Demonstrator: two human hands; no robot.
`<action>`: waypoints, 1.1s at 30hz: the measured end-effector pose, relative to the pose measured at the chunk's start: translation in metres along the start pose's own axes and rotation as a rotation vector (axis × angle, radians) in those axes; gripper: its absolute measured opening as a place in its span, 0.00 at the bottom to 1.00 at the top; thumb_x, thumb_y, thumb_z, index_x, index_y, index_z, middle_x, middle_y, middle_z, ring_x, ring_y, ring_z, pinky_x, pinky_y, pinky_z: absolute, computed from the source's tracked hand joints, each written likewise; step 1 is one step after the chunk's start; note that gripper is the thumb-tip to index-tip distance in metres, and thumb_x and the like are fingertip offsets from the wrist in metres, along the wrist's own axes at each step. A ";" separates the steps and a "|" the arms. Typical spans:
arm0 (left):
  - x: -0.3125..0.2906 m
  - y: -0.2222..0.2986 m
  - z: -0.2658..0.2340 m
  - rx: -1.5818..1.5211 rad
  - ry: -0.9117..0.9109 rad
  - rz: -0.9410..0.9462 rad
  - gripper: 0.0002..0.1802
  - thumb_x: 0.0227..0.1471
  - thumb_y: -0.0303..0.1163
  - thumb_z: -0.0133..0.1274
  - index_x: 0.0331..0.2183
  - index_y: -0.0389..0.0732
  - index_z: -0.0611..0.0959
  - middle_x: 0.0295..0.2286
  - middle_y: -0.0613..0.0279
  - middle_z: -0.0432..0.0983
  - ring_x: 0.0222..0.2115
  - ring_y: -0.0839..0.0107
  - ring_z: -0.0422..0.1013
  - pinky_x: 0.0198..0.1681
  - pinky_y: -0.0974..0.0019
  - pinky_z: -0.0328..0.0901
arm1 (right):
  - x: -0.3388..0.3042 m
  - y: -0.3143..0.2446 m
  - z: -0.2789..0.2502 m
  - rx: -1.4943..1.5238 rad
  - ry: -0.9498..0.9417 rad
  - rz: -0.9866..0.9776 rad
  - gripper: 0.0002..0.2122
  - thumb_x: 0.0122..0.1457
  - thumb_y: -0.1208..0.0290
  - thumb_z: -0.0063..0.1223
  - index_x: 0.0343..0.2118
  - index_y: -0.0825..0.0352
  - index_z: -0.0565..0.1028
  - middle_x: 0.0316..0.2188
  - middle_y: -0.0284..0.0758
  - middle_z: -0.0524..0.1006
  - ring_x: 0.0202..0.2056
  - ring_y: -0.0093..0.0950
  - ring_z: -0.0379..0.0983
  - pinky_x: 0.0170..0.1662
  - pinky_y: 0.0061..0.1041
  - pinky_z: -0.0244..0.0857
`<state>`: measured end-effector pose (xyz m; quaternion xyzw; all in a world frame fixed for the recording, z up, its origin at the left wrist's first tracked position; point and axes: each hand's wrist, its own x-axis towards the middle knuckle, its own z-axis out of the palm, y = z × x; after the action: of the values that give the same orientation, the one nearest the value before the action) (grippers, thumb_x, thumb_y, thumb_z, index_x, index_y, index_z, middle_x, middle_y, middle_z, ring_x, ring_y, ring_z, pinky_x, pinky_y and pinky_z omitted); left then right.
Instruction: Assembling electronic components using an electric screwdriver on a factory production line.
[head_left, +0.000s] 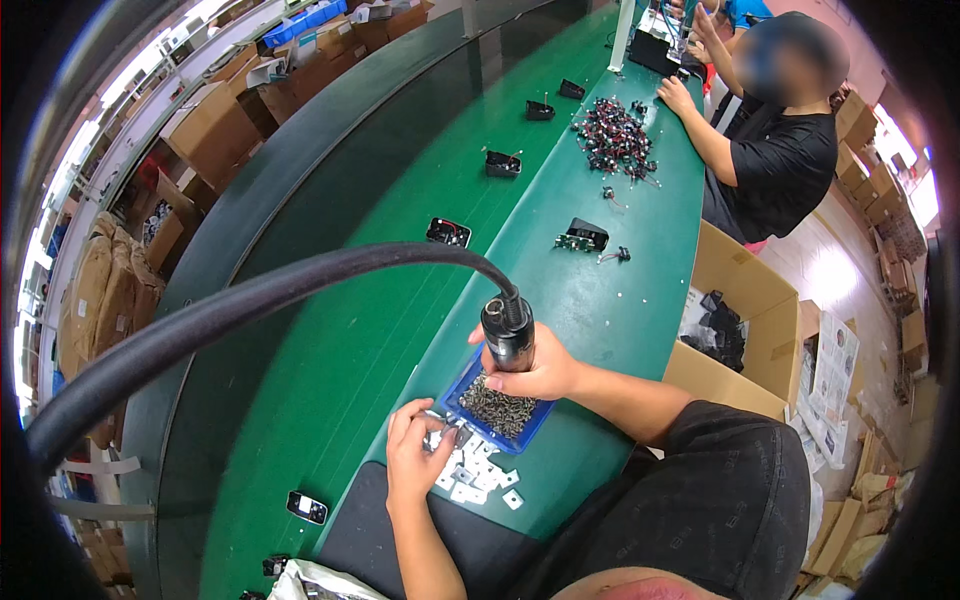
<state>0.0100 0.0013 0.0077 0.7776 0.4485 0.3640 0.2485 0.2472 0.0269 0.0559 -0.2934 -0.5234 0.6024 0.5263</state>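
Note:
My right hand [548,368] is closed around a black electric screwdriver [507,338], held upright over the blue tray [537,425]. A thick black cable [300,283] curves from the screwdriver's top toward the left. Loose screws [500,410] fill the tray. Beside the tray's near left corner, my left hand [408,458] has its fingers drawn together at a small dark and greyish thing, too small to make out. Below its fingertips lie several small white square plates [480,472] with holes. The screwdriver's tip is hidden by my right hand and the tray.
A black mat [420,545] lies near me. Black housings [449,233] are spaced along the green belt [350,370] on the left. Farther up the bench are a pile of wired parts [617,138] and a co-worker [780,140]. An open carton [770,310] stands at right.

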 end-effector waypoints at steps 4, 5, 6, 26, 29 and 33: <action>-0.004 -0.005 -0.002 -0.011 0.025 0.023 0.11 0.34 0.22 0.61 0.25 0.38 0.77 0.36 0.56 0.76 0.38 0.57 0.70 0.43 0.60 0.64 | -0.001 0.001 0.002 -0.076 0.008 -0.020 0.24 0.46 0.81 0.61 0.47 0.69 0.64 0.25 0.29 0.73 0.29 0.17 0.68 0.35 0.20 0.62; -0.006 -0.005 -0.003 -0.054 0.030 -0.040 0.11 0.35 0.21 0.60 0.26 0.38 0.77 0.34 0.56 0.76 0.37 0.58 0.71 0.42 0.60 0.64 | -0.002 0.001 0.003 -0.058 0.004 -0.006 0.24 0.46 0.81 0.61 0.47 0.69 0.64 0.25 0.29 0.73 0.29 0.17 0.68 0.35 0.20 0.62; -0.006 -0.004 -0.002 -0.096 0.033 -0.104 0.10 0.36 0.20 0.60 0.26 0.38 0.77 0.32 0.57 0.77 0.35 0.59 0.72 0.42 0.61 0.65 | -0.001 0.000 0.003 -0.039 -0.001 0.009 0.24 0.46 0.81 0.61 0.47 0.69 0.64 0.25 0.29 0.73 0.29 0.17 0.68 0.35 0.20 0.62; -0.015 -0.011 0.001 -0.011 0.214 -0.140 0.09 0.37 0.20 0.61 0.25 0.36 0.78 0.18 0.64 0.71 0.16 0.77 0.64 0.19 0.74 0.60 | 0.000 0.001 0.002 -0.072 0.007 -0.032 0.23 0.46 0.80 0.60 0.46 0.69 0.64 0.25 0.30 0.73 0.28 0.18 0.67 0.33 0.20 0.61; -0.010 -0.007 0.001 -0.024 0.217 -0.080 0.09 0.38 0.20 0.61 0.26 0.36 0.78 0.19 0.64 0.71 0.16 0.77 0.64 0.19 0.74 0.60 | -0.001 0.001 0.001 -0.058 -0.003 -0.013 0.23 0.47 0.80 0.60 0.46 0.69 0.64 0.25 0.30 0.73 0.28 0.18 0.67 0.33 0.21 0.61; -0.008 -0.004 0.000 -0.038 0.206 -0.088 0.09 0.38 0.19 0.60 0.27 0.36 0.79 0.22 0.61 0.71 0.18 0.76 0.66 0.20 0.74 0.62 | -0.001 0.003 0.000 -0.063 -0.011 -0.002 0.23 0.47 0.81 0.59 0.47 0.68 0.64 0.25 0.30 0.73 0.28 0.18 0.67 0.34 0.21 0.61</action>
<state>0.0052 -0.0036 0.0017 0.7106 0.4986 0.4392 0.2314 0.2470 0.0262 0.0528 -0.3058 -0.5455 0.5867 0.5145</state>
